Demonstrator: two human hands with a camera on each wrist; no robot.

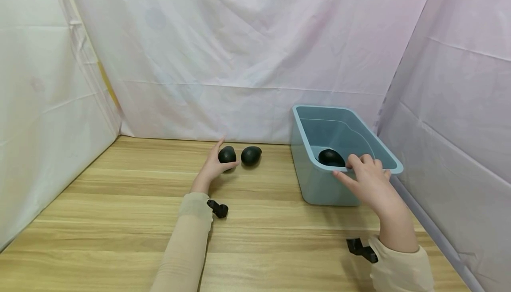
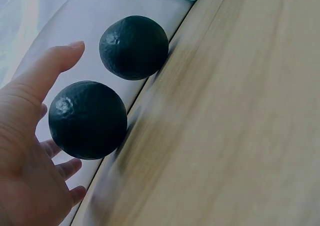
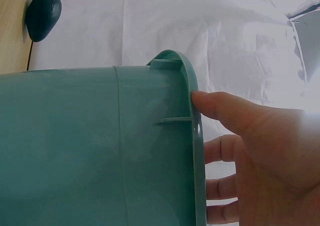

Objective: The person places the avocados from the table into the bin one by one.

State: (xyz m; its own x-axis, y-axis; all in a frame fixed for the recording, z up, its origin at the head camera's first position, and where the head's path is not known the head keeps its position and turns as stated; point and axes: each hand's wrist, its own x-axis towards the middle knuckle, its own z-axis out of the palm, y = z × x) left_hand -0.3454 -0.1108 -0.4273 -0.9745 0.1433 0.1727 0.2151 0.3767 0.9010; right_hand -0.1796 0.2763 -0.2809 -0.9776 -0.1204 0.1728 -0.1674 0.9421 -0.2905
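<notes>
On the wooden table, my left hand [image 1: 215,164] is around a dark green avocado [image 1: 227,154], with thumb and fingers spread. In the left wrist view the thumb [image 2: 55,63] stands apart from the avocado's skin, and the fingers lie partly hidden behind it. A second avocado [image 1: 251,155] lies just to its right. My right hand [image 1: 371,185] holds the near rim of a blue-green plastic bin [image 1: 325,187], its thumb outside and its fingers bent over the edge. Inside the bin, close to those fingers, another avocado [image 1: 331,157] shows, partly hidden by the rim.
The bin stands at the right of the wooden table [image 1: 255,243], near the right-hand curtain [image 1: 459,150]. White cloth [image 1: 223,57] hangs behind the table's far edge, and another sheet [image 1: 44,92] closes the left side. Each wrist wears a small black mount [image 1: 218,209].
</notes>
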